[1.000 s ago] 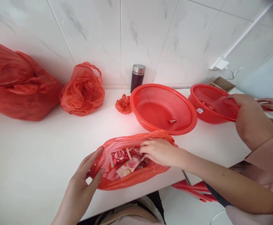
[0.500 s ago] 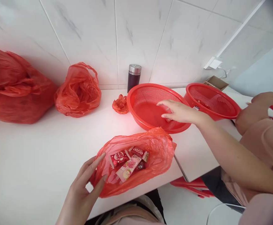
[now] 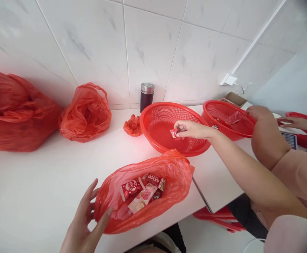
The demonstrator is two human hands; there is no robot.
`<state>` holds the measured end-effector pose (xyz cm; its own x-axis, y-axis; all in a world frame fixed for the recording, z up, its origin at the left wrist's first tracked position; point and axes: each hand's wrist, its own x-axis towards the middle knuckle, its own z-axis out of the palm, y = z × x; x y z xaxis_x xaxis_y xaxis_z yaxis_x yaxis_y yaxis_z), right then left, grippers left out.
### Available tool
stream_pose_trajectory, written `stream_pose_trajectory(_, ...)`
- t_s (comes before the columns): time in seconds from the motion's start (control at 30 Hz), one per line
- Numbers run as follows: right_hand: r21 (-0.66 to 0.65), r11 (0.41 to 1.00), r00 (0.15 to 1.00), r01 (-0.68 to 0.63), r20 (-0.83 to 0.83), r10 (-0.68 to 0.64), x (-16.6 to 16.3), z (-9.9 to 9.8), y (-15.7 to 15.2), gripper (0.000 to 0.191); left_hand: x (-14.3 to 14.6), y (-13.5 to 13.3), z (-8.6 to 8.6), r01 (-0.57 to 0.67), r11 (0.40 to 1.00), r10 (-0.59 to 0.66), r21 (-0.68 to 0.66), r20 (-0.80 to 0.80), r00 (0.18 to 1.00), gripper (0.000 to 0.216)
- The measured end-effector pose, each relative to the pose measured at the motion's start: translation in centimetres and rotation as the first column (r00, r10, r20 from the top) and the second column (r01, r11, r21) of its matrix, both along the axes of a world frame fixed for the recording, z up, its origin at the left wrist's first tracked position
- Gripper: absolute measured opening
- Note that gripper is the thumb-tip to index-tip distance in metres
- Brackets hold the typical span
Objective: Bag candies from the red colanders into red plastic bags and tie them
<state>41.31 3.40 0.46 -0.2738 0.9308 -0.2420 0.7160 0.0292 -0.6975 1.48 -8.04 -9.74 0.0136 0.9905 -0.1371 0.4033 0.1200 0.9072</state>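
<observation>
Right hand (image 3: pixel 191 129): lifted since half a second ago, now over the near basket (image 3: pixel 160 131) with a small red sweet (image 3: pixel 173 133), thumb and fingers clamped on it.
Table (image 3: pixel 24 186): white, against a tiled wall (image 3: pixel 97 45).
Big bag (image 3: pixel 18 116): red, bulging, at far left.
Near basket: red, perforated, just beside a second basket (image 3: pixel 208 113).
Open bag (image 3: pixel 178 175): red, in front of near basket; wrapped snacks (image 3: pixel 142 197) inside.
Left hand (image 3: pixel 80 225): thumb and fingers apart, at the open bag's left rim.
Flask (image 3: pixel 146 98): dark, silver lid, upright behind near basket.
Sweet: red wrapper, held over near basket.
</observation>
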Motion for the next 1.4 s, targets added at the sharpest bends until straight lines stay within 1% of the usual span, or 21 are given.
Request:
stream_pose_trajectory(0.07, 0.015, 0.999, 0.959, -0.036, -0.282, 0.038, -2.4, 1.5, -1.4, 0.020, -0.2, 0.1, -0.1, 0.004, 1.000, -0.004, 0.008, -0.001, 1.000, 0.078)
stream_pose_trajectory(0.13, 0.010, 0.993, 0.931, -0.121, -0.347, 0.116, -5.1, 2.4, -3.2, 0.020, -0.2, 0.2, -0.2, 0.011, 1.000, -0.011, 0.002, 0.008, 1.000, 0.078)
stream_pose_trajectory(0.2, 0.032, 0.986, 0.955, -0.165, -0.245, 0.168, -7.5, 2.6, -5.0, 0.017, -0.2, 0.2, -0.1, 0.006, 1.000, -0.005, -0.025, 0.035, 0.999, 0.076)
stream_pose_trajectory(0.27, 0.083, 0.982, 0.982, -0.172, -0.060, 0.177, -9.5, 2.2, -6.7, 0.015, 0.0, 0.1, 0.0, -0.008, 0.999, 0.012, -0.049, 0.085, 0.996, 0.074)
stream_pose_trajectory(0.33, 0.088, 0.970, 0.970, -0.229, 0.106, 0.219, -10.8, 1.1, -7.9, 0.016, 0.0, 0.0, -0.1, -0.004, 0.999, 0.012, -0.052, 0.154, 0.988, 0.073)
stream_pose_trajectory(0.4, 0.052, 0.946, 0.925, -0.321, 0.233, 0.301, -11.6, -0.8, -8.8, 0.017, 0.0, -0.1, -0.2, 0.012, 0.999, -0.002, -0.046, 0.213, 0.977, 0.071)
stream_pose_trajectory(0.47, 0.048, 0.927, 0.872, -0.372, 0.362, 0.331, -12.0, -3.1, -9.2, 0.023, -0.1, -0.2, -0.4, 0.019, 0.999, -0.010, -0.038, 0.230, 0.973, 0.067)
stream_pose_trajectory(0.57, 0.070, 0.924, 0.817, -0.375, 0.495, 0.295, -12.0, -6.0, -9.2, 0.042, -0.1, -0.4, -0.7, 0.033, 0.999, -0.029, -0.018, 0.187, 0.982, 0.062)
stream_pose_trajectory(0.63, 0.079, 0.939, 0.803, -0.333, 0.546, 0.239, -11.8, -6.9, -9.0, 0.035, -0.1, -0.5, -0.8, 0.045, 0.999, -0.045, -0.002, 0.135, 0.990, 0.059)
stream_pose_trajectory(0.73, 0.097, 0.964, 0.770, -0.248, 0.623, 0.136, -11.7, -6.7, -8.7, 0.025, 0.1, -0.7, -1.0, 0.061, 0.998, -0.061, 0.024, 0.033, 0.998, 0.056)
stream_pose_trajectory(0.8, 0.078, 0.975, 0.745, -0.209, 0.659, 0.107, -11.7, -6.1, -8.6, 0.023, 0.3, -0.7, -1.2, 0.082, 0.995, -0.079, 0.053, -0.047, 0.996, 0.056)
stream_pose_trajectory(0.83, 0.074, 0.978, 0.746, -0.195, 0.658, 0.099, -11.7, -5.8, -8.6, 0.023, 0.3, -0.7, -1.4, 0.092, 0.993, -0.086, 0.068, -0.080, 0.993, 0.056)
stream_pose_trajectory(0.9, 0.089, 0.982, 0.793, -0.168, 0.604, 0.081, -11.6, -5.3, -8.6, 0.025, 0.5, -0.6, -1.5, 0.107, 0.990, -0.097, 0.088, -0.110, 0.989, 0.054)
stream_pose_trajectory(0.97, 0.100, 0.983, 0.874, -0.152, 0.479, 0.087, -11.3, -4.8, -8.5, 0.027, 0.6, -0.4, -1.4, 0.109, 0.990, -0.103, 0.085, -0.079, 0.992, 0.053)
stream_pose_trajectory(1.03, 0.072, 0.978, 0.928, -0.193, 0.337, 0.158, -10.9, -4.6, -8.4, 0.027, 0.8, -0.2, -1.0, 0.082, 0.994, -0.083, 0.067, 0.006, 0.997, 0.055)
stream_pose_trajectory(1.1, 0.066, 0.960, 0.940, -0.273, 0.230, 0.251, -10.6, -4.4, -8.3, 0.024, 1.1, -0.1, -0.3, 0.034, 0.999, -0.038, 0.038, 0.114, 0.993, 0.056)
stream_pose_trajectory(1.17, 0.085, 0.947, 0.936, -0.311, 0.199, 0.289, -10.5, -4.5, -8.3, 0.021, 1.4, 0.0, 0.5, -0.021, 1.000, 0.020, 0.003, 0.199, 0.980, 0.056)
stream_pose_trajectory(1.23, 0.090, 0.951, 0.930, -0.295, 0.257, 0.264, -10.5, -4.9, -8.5, 0.022, 1.5, -0.1, 1.0, -0.062, 0.998, 0.065, -0.022, 0.235, 0.970, 0.057)
stream_pose_trajectory(1.3, 0.066, 0.953, 0.897, -0.296, 0.361, 0.254, -10.8, -5.7, -8.8, 0.023, 1.5, -0.2, 1.2, -0.077, 0.997, 0.082, -0.030, 0.244, 0.966, 0.057)
stream_pose_trajectory(1.37, 0.045, 0.949, 0.854, -0.312, 0.451, 0.260, -11.1, -6.7, -9.3, 0.020, 1.4, -0.3, 0.9, -0.066, 0.998, 0.068, -0.016, 0.233, 0.970, 0.058)
stream_pose_trajectory(1.4, 0.047, 0.947, 0.836, -0.319, 0.484, 0.258, -11.3, -7.2, -9.5, 0.023, 1.4, -0.3, 0.6, -0.051, 0.999, 0.049, 0.006, 0.206, 0.977, 0.058)
